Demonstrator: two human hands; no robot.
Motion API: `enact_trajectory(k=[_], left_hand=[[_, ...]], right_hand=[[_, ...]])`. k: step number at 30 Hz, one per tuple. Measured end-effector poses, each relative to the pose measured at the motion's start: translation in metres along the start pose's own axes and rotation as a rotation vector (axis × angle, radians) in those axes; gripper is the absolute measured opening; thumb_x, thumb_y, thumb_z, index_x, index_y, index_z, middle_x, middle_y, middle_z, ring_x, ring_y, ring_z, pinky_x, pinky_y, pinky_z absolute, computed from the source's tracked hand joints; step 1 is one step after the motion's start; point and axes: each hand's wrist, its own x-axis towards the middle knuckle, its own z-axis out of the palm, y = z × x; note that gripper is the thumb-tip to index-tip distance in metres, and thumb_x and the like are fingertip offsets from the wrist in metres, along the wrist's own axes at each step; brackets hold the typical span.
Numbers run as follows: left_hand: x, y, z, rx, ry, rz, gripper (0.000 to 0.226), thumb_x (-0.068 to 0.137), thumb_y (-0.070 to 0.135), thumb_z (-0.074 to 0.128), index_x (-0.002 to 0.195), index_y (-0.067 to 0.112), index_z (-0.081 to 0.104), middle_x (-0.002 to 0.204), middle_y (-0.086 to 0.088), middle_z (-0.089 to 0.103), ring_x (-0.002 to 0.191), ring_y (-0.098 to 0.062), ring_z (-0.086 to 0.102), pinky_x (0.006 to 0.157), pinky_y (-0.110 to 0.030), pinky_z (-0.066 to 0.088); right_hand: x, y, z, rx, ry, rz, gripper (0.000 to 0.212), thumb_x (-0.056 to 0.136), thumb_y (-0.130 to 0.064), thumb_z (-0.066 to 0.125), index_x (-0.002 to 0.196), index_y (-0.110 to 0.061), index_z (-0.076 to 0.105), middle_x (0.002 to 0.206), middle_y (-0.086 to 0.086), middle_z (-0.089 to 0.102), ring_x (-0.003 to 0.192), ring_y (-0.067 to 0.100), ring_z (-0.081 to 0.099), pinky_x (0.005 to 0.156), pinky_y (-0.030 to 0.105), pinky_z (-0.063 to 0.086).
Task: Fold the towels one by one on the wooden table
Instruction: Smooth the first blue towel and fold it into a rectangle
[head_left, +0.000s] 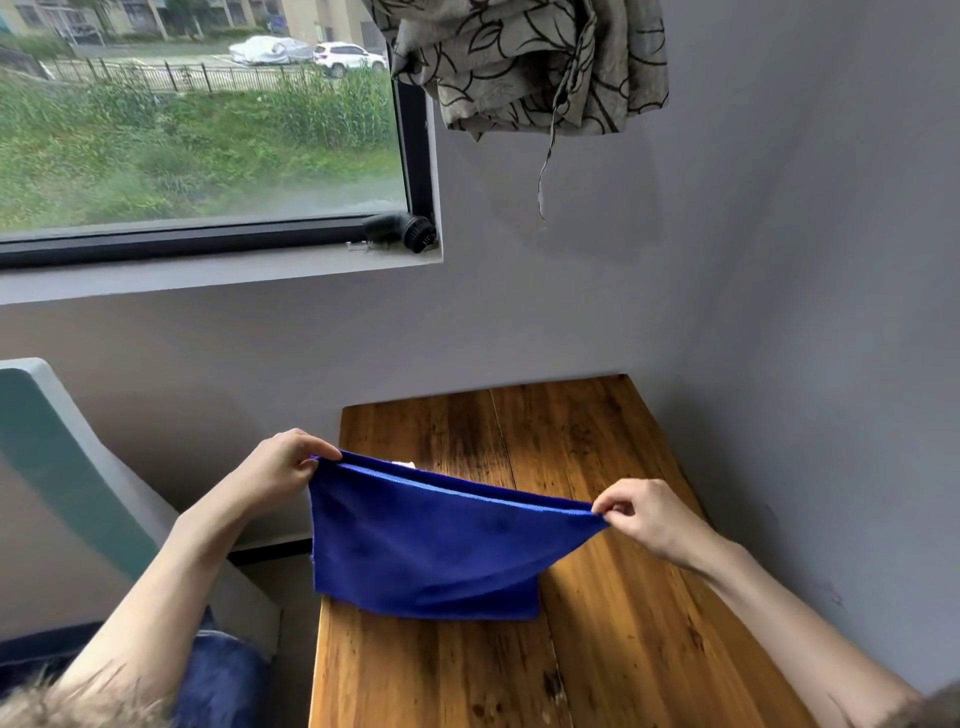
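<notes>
A blue towel (431, 545), doubled over, hangs stretched between my two hands above the left part of the wooden table (613, 597). Its lower edge touches the tabletop near the table's left side. My left hand (283, 465) pinches the towel's upper left corner just off the table's left edge. My right hand (647, 512) pinches the upper right corner over the middle of the table. A small white tag shows behind the towel's top edge.
The table stands in a corner, with grey walls behind it and to its right. A grey and teal seat back (67, 467) is at the left. A window with a black object (400, 231) on its sill is above, and a tied patterned curtain (530, 62) hangs at the top.
</notes>
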Motion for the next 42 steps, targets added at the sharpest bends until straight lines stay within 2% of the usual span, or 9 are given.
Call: enact_trajectory(k=[7,11,15,21,23,28,32,37,42], left_hand=[[0.0,0.001,0.006,-0.151,0.115,0.101,0.028,0.087,-0.009,0.053,0.093,0.009,0.074,0.094,-0.009,0.067,0.086,-0.023,0.063,0.078,-0.024,0.045],[0.01,0.007,-0.008,-0.21,0.166,0.185,0.026,0.088,-0.009,0.053,0.087,0.008,0.073,0.088,-0.008,0.065,0.076,-0.022,0.063,0.068,-0.006,0.045],[0.012,0.012,-0.008,-0.196,0.217,0.242,0.04,0.088,-0.013,0.048,0.076,0.021,0.065,0.083,-0.008,0.061,0.068,-0.025,0.057,0.063,-0.007,0.04],[0.009,0.014,-0.002,-0.345,0.29,0.17,0.044,0.089,-0.014,0.041,0.07,0.024,0.053,0.073,-0.005,0.057,0.057,-0.001,0.05,0.057,-0.007,0.037],[0.01,0.014,-0.001,-0.361,0.256,0.159,0.043,0.091,-0.012,0.04,0.07,0.024,0.053,0.072,-0.004,0.056,0.056,-0.006,0.048,0.057,-0.009,0.037],[0.01,0.012,-0.004,-0.369,0.211,0.17,0.04,0.097,-0.001,0.035,0.079,0.031,0.053,0.075,0.0,0.057,0.063,-0.019,0.047,0.063,-0.023,0.04],[0.006,0.026,0.004,-0.37,0.246,0.14,0.024,0.098,0.002,0.03,0.093,0.017,0.048,0.073,0.002,0.052,0.062,-0.012,0.045,0.056,-0.009,0.035],[-0.004,0.029,0.015,-0.392,0.29,0.173,0.013,0.1,0.012,0.03,0.099,0.021,0.04,0.072,-0.004,0.05,0.062,-0.023,0.044,0.058,-0.009,0.036],[-0.017,0.031,0.018,-0.412,0.192,0.373,0.018,0.098,0.025,0.036,0.089,0.038,0.044,0.068,0.009,0.051,0.055,-0.008,0.042,0.056,-0.02,0.039]], right_hand=[[0.017,0.0,-0.033,-0.022,0.314,-0.019,0.013,0.081,-0.004,0.065,0.082,-0.012,0.074,0.084,-0.002,0.067,0.08,0.01,0.055,0.074,0.02,0.039],[0.023,-0.006,-0.051,-0.047,0.362,-0.029,0.011,0.082,-0.004,0.062,0.082,-0.012,0.07,0.082,-0.006,0.06,0.077,0.01,0.054,0.064,0.011,0.036],[0.023,-0.005,-0.058,-0.004,0.412,-0.029,0.017,0.081,-0.001,0.061,0.077,-0.017,0.061,0.08,-0.003,0.058,0.073,0.014,0.056,0.06,0.007,0.035],[0.02,0.0,-0.063,0.206,0.413,0.004,0.022,0.083,-0.003,0.061,0.075,-0.024,0.06,0.081,-0.004,0.064,0.075,0.012,0.061,0.064,0.023,0.05],[0.021,0.003,-0.062,0.302,0.399,0.012,0.024,0.083,-0.002,0.061,0.076,-0.025,0.061,0.082,-0.003,0.066,0.08,0.017,0.062,0.072,0.031,0.052],[0.02,0.007,-0.063,0.468,0.36,-0.001,0.025,0.087,0.0,0.058,0.086,-0.025,0.062,0.089,-0.002,0.065,0.085,0.013,0.061,0.073,0.017,0.05],[0.022,0.002,-0.062,0.431,0.311,-0.009,0.027,0.093,-0.003,0.049,0.09,-0.024,0.065,0.09,-0.007,0.066,0.081,-0.004,0.06,0.068,0.006,0.046],[0.023,0.006,-0.064,0.47,0.329,-0.006,0.033,0.092,0.0,0.047,0.082,-0.026,0.065,0.085,-0.006,0.067,0.073,-0.007,0.06,0.068,0.007,0.045],[0.022,0.018,-0.069,0.633,0.418,0.103,0.027,0.092,0.002,0.045,0.087,-0.012,0.067,0.087,0.003,0.067,0.08,0.012,0.06,0.077,0.022,0.048]])
